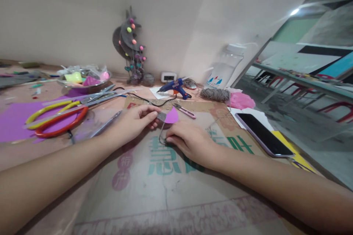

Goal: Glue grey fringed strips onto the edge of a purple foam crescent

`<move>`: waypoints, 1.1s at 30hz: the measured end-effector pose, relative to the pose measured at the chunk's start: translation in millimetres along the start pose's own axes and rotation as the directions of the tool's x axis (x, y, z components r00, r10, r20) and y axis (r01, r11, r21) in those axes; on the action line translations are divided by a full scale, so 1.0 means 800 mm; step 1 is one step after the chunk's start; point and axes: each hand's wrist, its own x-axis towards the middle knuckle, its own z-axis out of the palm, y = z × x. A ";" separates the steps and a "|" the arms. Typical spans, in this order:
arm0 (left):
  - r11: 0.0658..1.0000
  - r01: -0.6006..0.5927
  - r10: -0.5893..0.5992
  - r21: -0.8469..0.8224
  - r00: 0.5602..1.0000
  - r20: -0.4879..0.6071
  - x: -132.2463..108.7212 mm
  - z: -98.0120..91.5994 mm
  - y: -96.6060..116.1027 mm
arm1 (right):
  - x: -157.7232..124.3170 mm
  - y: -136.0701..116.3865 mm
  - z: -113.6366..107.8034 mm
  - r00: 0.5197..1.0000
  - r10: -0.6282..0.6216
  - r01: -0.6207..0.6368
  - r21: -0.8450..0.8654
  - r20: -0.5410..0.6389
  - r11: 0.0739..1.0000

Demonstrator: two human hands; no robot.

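Between the thumb and fingers of my left hand (145, 116) is a small grey felt piece (161, 117). A purple petal-shaped piece (172, 116) adjoins it on the right; whether the two are joined I cannot tell. A thin grey cord (160, 137) hangs in a loop below them and runs to my right hand (190, 139), whose fingers are pinched on it. Both hands are over a cardboard sheet (132, 205) printed with green characters. Just beyond them lie a pink craft knife (185, 111) and a blue glue gun (175, 87).
Scissors with red and yellow handles (62, 128) lie on purple sheet material (13, 117) at left, near a metal bowl (82, 89). A moon-shaped ornament (129, 42) stands at the wall. Grey yarn (215, 94), a water bottle (224, 68) and a phone (263, 134) are at right.
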 end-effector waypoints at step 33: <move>0.759 -0.167 0.243 0.629 0.969 -0.036 -0.021 0.012 0.020 | -0.016 0.002 -0.015 0.994 0.011 -0.013 -0.023 -0.108 1.000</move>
